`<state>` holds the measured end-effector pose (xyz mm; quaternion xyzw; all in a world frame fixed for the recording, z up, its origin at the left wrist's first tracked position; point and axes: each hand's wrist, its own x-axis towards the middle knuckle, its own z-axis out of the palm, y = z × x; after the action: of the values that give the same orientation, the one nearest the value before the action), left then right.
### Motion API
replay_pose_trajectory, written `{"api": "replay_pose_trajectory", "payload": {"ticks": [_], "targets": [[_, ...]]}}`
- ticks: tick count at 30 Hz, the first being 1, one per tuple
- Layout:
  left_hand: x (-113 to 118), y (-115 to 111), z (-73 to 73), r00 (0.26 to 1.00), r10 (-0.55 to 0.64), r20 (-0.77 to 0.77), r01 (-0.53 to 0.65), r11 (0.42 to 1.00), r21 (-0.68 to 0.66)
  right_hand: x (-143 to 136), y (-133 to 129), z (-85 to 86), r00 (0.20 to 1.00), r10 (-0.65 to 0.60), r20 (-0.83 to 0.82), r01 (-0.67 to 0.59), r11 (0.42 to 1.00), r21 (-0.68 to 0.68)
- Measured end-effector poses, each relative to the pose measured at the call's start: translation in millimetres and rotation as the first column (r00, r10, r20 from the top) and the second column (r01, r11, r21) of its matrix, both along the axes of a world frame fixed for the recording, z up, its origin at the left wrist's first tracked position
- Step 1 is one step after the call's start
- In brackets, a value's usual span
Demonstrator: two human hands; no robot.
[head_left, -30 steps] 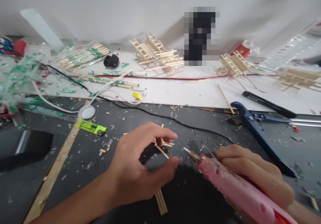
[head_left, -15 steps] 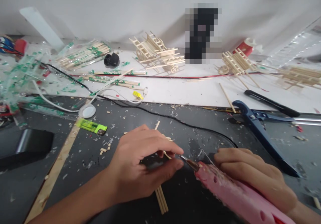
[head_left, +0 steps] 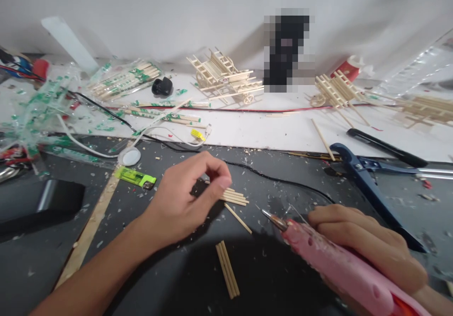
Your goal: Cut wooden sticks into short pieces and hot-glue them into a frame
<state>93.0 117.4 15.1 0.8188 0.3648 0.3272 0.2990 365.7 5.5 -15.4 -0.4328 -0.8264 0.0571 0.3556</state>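
Note:
My right hand (head_left: 368, 240) is wrapped round a pink glue gun (head_left: 339, 264), its metal nozzle pointing up and left. My left hand (head_left: 194, 193) hovers over the dark table at the centre, thumb and index fingertips together; whatever they pinch, if anything, is hidden. Several short wooden sticks (head_left: 235, 197) lie side by side just right of its fingertips, partly covered by them. One loose stick (head_left: 239, 218) lies slanted below these. Nearer the front edge rests a small group of parallel sticks (head_left: 227, 269), touching neither hand.
Small stick-built carts (head_left: 219, 72) stand on the white board (head_left: 233, 132). Blue pliers (head_left: 375, 198) and a black cutter (head_left: 385, 147) lie right. A green lighter (head_left: 134, 177), a black cable (head_left: 283, 179) and wrapped chopsticks (head_left: 123, 80) are left and behind.
My left hand has moved left and up, away from the nozzle, uncovering the sticks beneath it, and its fingertips have closed together. My right hand still holds the glue gun, slightly farther right.

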Motion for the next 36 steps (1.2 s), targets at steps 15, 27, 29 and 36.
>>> {"api": "replay_pose_trajectory", "payload": {"ticks": [15,27,29,36], "targets": [[-13.1,16.4,0.2,0.974,0.119,0.194,-0.058,0.954,-0.294,-5.5,8.5,0.6,0.989,0.064,-0.13,-0.061,0.998,0.026],[-12.7,15.3,4.4,0.999,-0.022,0.033,0.029,0.97,-0.239,-5.4,7.4,-2.9,0.991,0.07,-0.118,-0.065,0.997,0.049],[-16.8,19.3,7.0,0.996,-0.004,-0.091,-0.001,0.998,-0.058,-5.3,7.5,-3.1,0.992,0.064,-0.11,-0.061,0.998,0.033],[-63.1,5.5,18.6,0.927,0.173,-0.332,-0.042,0.929,0.367,-1.3,4.2,-9.0,0.989,0.11,-0.101,-0.111,0.994,-0.001]]}}
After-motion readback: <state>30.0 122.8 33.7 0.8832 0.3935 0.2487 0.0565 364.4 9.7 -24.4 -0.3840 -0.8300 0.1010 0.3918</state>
